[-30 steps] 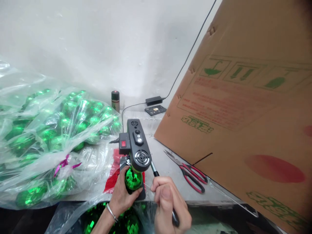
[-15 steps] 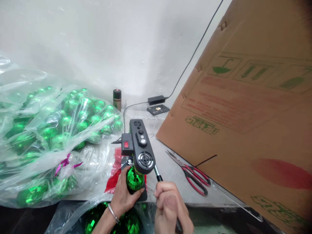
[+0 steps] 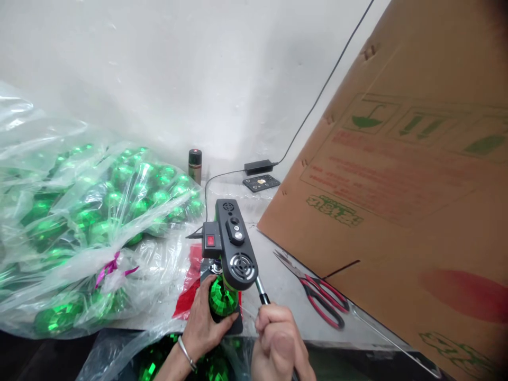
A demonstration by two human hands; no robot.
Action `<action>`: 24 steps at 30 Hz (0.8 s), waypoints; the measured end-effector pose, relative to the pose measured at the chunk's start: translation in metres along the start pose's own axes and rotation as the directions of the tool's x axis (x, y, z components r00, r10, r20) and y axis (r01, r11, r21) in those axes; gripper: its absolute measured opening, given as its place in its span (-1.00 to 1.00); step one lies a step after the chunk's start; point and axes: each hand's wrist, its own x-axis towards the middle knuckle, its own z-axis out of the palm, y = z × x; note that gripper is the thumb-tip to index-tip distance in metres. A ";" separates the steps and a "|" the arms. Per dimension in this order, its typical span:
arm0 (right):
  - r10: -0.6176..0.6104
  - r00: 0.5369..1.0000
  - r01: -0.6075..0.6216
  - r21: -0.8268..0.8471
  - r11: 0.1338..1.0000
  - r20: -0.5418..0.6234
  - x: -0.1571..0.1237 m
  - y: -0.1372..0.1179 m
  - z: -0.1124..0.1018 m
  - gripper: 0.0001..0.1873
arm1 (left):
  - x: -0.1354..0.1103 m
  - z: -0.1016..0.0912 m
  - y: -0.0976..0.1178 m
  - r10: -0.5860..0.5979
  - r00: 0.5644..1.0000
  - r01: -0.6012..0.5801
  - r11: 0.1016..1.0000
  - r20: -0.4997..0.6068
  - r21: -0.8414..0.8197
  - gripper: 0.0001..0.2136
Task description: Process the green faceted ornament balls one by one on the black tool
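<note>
A small black bench machine with a red switch stands near the table's front edge. Under its head sits a shiny green mirrored ball on the machine's base. My left hand wraps around that ball from the left, fingers curled on it, a silver bracelet on the wrist. My right hand is closed in a fist around the machine's lever handle, a metal rod with a black grip coming off the machine's right side.
A clear plastic bag full of green balls, tied with a purple ribbon, fills the left. Another open bag of balls sits below the table edge. Red-handled scissors lie right, beside a large leaning cardboard box. A spray can and power adapter stand by the wall.
The view has shifted a little, so everything sits slightly lower and to the right. My right hand has moved down on the lever; my left stays on the ball.
</note>
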 end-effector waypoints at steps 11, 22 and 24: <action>0.028 0.999 -0.028 0.006 1.000 0.028 -0.005 0.006 -0.005 -0.52 | 0.002 0.000 0.000 -0.004 1.000 0.004 1.000 0.027 0.003 -0.19; 0.042 0.999 -0.043 0.067 0.997 0.026 -0.017 0.020 -0.015 -0.57 | 0.001 0.005 -0.001 0.017 1.000 -0.017 1.000 0.012 0.015 -0.21; 0.018 1.000 -0.019 0.046 0.999 0.018 -0.014 0.020 -0.012 -0.54 | 0.001 0.006 -0.002 0.010 1.000 -0.010 1.000 0.014 0.012 -0.21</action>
